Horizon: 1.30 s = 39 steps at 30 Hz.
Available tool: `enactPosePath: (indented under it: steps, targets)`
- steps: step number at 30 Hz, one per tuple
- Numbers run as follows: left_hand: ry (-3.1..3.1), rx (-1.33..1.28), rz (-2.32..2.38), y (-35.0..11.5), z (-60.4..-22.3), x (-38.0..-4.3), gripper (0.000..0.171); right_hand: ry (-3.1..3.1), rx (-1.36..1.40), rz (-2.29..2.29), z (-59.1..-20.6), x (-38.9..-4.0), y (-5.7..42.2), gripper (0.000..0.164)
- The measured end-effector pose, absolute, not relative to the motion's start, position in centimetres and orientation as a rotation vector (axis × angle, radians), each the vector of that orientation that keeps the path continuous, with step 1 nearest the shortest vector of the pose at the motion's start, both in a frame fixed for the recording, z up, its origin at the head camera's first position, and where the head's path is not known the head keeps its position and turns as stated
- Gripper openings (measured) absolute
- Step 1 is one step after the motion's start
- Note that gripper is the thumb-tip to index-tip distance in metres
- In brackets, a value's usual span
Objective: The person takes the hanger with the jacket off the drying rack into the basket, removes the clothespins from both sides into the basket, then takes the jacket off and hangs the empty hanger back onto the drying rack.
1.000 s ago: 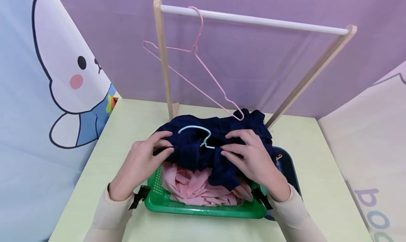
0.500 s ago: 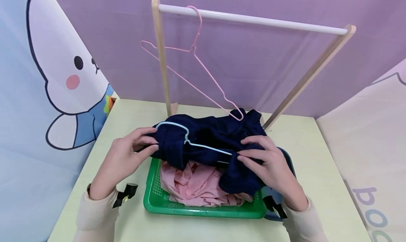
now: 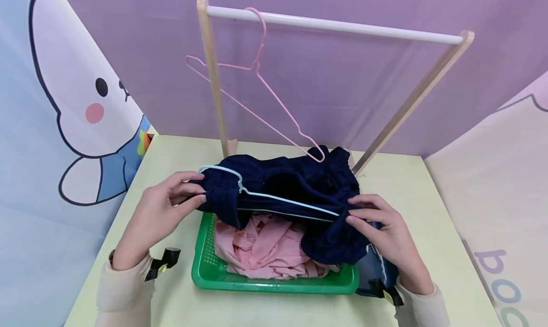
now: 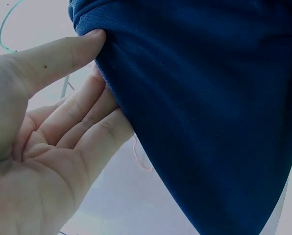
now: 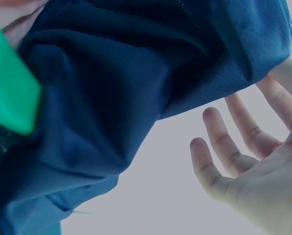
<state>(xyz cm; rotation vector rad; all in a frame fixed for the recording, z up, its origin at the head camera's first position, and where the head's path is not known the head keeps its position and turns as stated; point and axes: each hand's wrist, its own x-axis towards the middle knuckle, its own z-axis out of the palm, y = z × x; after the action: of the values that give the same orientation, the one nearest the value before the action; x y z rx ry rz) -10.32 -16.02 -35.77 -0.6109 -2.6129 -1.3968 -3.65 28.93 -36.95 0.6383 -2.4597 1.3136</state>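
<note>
A navy blue garment (image 3: 252, 167) stretches between both hands, its near part hanging over a green basket. In its open neck lies a light blue hanger (image 3: 291, 202), hook toward the left and the long arm running to the right; its ends are hidden in the cloth. My left hand (image 3: 167, 205) pinches the garment's left edge, thumb in front and fingers behind, as the left wrist view shows on the navy cloth (image 4: 185, 98). At the opposite side my right hand (image 3: 387, 229) pinches the cloth near the hanger's right end, its other fingers (image 5: 219, 132) spread apart.
Pink clothing (image 3: 274, 255) fills the green basket (image 3: 274, 287) under the garment. A dark blue bin (image 3: 371, 274) stands to its right. Behind rises a wooden rack with a white rod (image 3: 334, 25), where a pink hanger (image 3: 278, 98) hangs toward the left.
My hands have moved apart, left hand leftward and right hand rightward, spreading the garment wider. The light blue hanger has shifted left, and more of its arm and lower bar shows.
</note>
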Motion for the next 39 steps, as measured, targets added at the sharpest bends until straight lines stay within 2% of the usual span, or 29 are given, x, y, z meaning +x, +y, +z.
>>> enactPosePath:
  steps: [9,17,23,29,31,34,38,39]
  targets:
    - [-2.63,-0.601,-1.437,-16.2,-35.8,-10.3,0.036,-2.467,0.513,1.409,-38.3,-3.4,30.1,0.029]
    - [-2.607,-0.576,-1.556,-16.1,-35.6,-10.3,0.035,-2.539,0.589,1.437,-38.9,-3.2,30.0,0.031]
    - [-2.614,-0.59,-1.57,-15.7,-35.7,-10.4,0.034,-2.477,0.66,1.339,-38.2,-3.2,29.9,0.037]
    - [-2.631,-0.621,-1.57,-14.8,-35.6,-10.3,0.035,-2.41,0.576,1.218,-36.1,-3.5,29.5,0.036]
    - [-2.639,-0.629,-1.552,-14.3,-35.5,-10.2,0.034,-2.392,0.605,1.162,-35.0,-3.8,28.8,0.031]
    - [-2.638,-0.649,-1.546,-13.5,-35.4,-10.1,0.033,-2.35,0.727,1.032,-33.2,-4.3,27.1,0.009]
    - [-2.623,-0.677,-1.585,-12.2,-35.1,-9.8,0.032,-2.275,0.89,0.823,-31.7,-5.2,24.4,0.032]
    - [-2.619,-0.683,-1.595,-11.8,-35.0,-9.7,0.032,-2.264,0.914,0.778,-31.5,-5.5,23.8,0.033]
